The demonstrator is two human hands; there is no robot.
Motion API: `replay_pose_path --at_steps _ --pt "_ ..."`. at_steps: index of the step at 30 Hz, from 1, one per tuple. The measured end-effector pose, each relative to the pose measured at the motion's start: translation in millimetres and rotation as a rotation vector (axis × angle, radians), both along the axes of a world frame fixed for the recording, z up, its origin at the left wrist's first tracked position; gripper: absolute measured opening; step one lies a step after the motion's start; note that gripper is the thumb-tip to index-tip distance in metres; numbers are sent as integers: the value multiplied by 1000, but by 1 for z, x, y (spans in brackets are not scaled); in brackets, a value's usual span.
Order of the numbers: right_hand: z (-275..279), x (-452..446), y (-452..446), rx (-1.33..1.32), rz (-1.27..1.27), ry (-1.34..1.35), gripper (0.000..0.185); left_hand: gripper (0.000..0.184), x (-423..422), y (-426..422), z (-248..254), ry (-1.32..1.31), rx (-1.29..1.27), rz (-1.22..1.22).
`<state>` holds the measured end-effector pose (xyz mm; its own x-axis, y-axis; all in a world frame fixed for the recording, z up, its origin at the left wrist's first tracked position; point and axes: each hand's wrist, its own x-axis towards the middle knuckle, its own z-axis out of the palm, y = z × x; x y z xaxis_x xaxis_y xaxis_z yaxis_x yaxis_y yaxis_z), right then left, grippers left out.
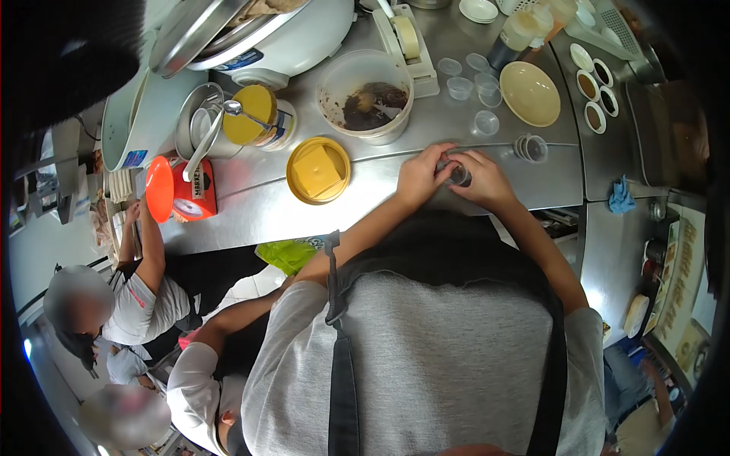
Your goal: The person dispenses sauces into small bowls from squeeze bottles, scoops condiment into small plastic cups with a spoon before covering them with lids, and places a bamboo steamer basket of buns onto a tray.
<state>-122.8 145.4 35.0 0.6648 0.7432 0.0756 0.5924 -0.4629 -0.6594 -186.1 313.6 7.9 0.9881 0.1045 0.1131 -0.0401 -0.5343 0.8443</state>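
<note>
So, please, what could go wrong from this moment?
1. The small cup, between the left hand and right hand near the front edge of the steel counter, might slip and fall.
2. The metal spoon lies across the yellow-topped tub, so a bump could send it off.
3. The clear cups sit close to the right hand; a sideways movement might knock them.

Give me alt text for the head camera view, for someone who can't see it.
The wearer's left hand and right hand hold a small cup at the edge of a steel counter. Beyond them are a tub of dark mixture, small clear cups and a cream plate. To the left are a yellow lid, red scale and other people.
</note>
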Motion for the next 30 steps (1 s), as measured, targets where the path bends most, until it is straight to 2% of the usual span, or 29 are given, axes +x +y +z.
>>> replay_pose_path --at_steps 3,6,7,9,13,15,19,20,22,23,25,26,27,29,30 --pt "4 1 3 -48 -56 85 54 45 2 6 -1 27 -70 -90" --pt "2 3 4 -4 -112 104 48 50 -1 16 -15 201 -615 -140" --pt "0 4 3 23 -126 95 44 51 0 17 -15 252 -640 -119" --pt "-1 16 -4 -9 -64 327 41 53 4 16 -15 352 -692 -86" --pt "-3 39 -10 -14 -159 863 31 56 18 9 -9 453 -585 -52" --pt "-8 40 -7 14 -234 922 28 56 25 7 1 545 -558 -47" --pt "-15 20 -5 136 -431 1029 23 56 31 6 -11 528 -467 -67" --pt "-21 15 -6 200 -395 1024 21 54 29 6 -10 525 -466 -98" --pt "-35 4 -14 276 -381 923 20 50 24 7 -13 339 -476 -232" --pt "-36 -3 -19 284 -394 842 21 53 21 8 -18 343 -621 -287" --pt "-4 -6 -35 369 -482 827 26 49 27 1 0 378 -544 -160" --pt "14 -7 -48 409 -508 827 28 44 37 2 4 322 -400 -128" --pt "30 -7 -64 449 -605 724 27 42 48 -7 17 250 -415 -84" --pt "59 6 -93 508 -744 528 27 43 69 -15 19 37 -90 -36" --pt "73 13 -108 486 -820 536 27 44 76 -22 19 45 9 -74"
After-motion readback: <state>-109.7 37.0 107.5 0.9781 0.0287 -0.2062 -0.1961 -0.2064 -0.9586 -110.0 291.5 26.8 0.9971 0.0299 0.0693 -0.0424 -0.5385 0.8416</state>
